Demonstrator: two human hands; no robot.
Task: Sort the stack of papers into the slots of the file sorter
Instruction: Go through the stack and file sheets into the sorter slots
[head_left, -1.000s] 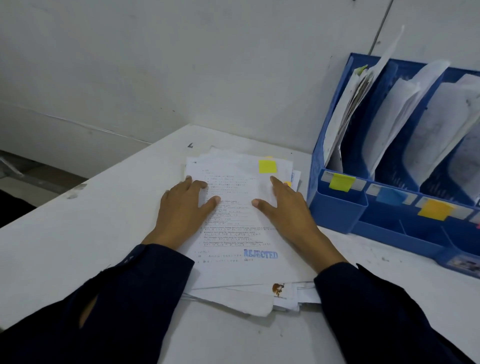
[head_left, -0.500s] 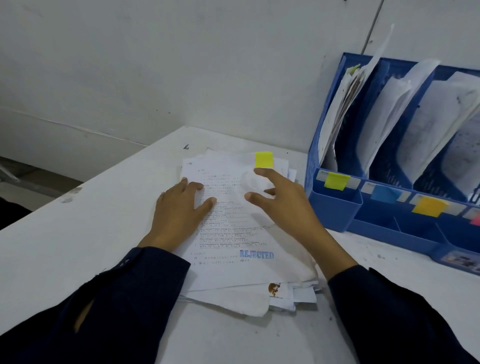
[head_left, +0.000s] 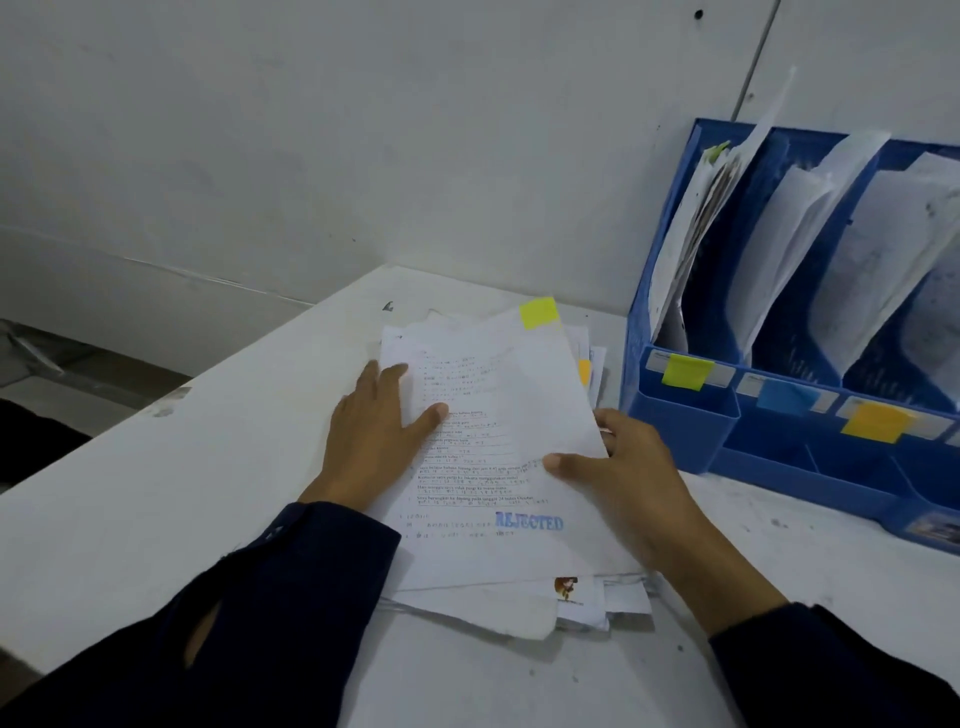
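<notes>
A loose stack of white papers (head_left: 498, 608) lies on the white table in front of me. Its top sheet (head_left: 509, 395) carries printed lines, a blue "REJECTED" stamp and a yellow-green sticky tab (head_left: 539, 313) at its far corner. My left hand (head_left: 374, 441) rests flat on the sheet's left side, fingers apart. My right hand (head_left: 623, 478) pinches the sheet's right edge, thumb on top, fingers beneath, and that edge is lifted off the stack. The blue file sorter (head_left: 680, 421) stands to the right, its slots holding upright papers.
The sorter's front carries a yellow-green label (head_left: 684, 371), a blue label (head_left: 787, 397) and an orange label (head_left: 875, 422). A white wall (head_left: 415, 130) rises right behind the table. The table's left edge (head_left: 156, 410) drops off to a dark floor.
My right hand left the top of the sheet, went to its right edge and took hold of it; that side now curls upward. My left hand stayed flat.
</notes>
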